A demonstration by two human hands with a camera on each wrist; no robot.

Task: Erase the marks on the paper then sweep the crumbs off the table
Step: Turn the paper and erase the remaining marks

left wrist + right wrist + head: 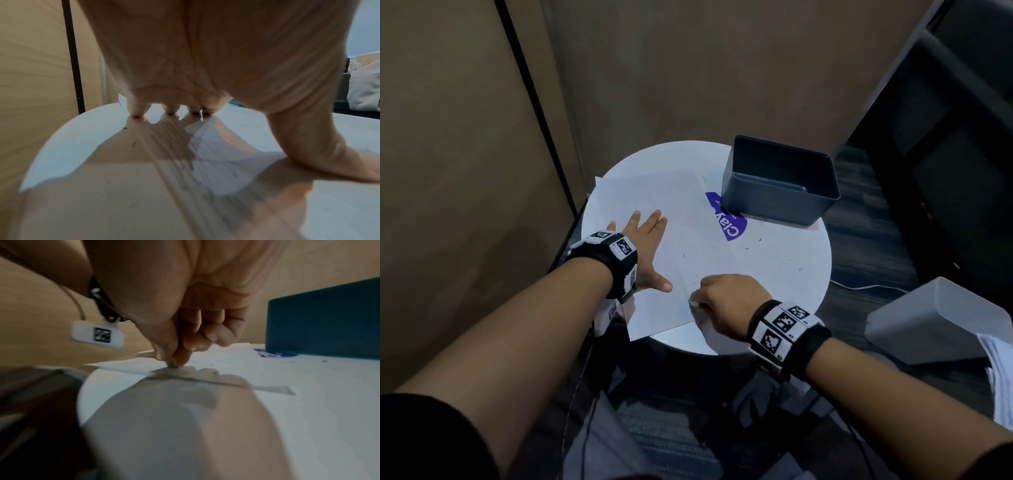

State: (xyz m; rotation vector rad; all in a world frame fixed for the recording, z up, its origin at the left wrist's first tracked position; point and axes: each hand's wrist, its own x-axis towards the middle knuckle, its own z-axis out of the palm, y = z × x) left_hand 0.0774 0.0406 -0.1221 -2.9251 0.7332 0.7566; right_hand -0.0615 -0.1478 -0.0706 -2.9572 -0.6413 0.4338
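Note:
A white sheet of paper (681,236) lies on the round white table (798,274). My left hand (649,253) lies flat on the paper's left part, fingers spread and straight, thumb out; the left wrist view shows its fingertips (170,112) touching the sheet. My right hand (722,301) pinches a small white eraser (693,304) and presses it to the paper near its front edge. In the right wrist view the eraser (173,364) sits between thumb and fingers (185,356), touching the sheet. Small dark crumbs (760,240) dot the table's right part.
A dark grey open bin (780,181) stands at the table's back right, partly on a purple sticker (727,219). A pale plastic box (935,322) sits on the floor to the right. Brown wall panels rise behind and left of the table.

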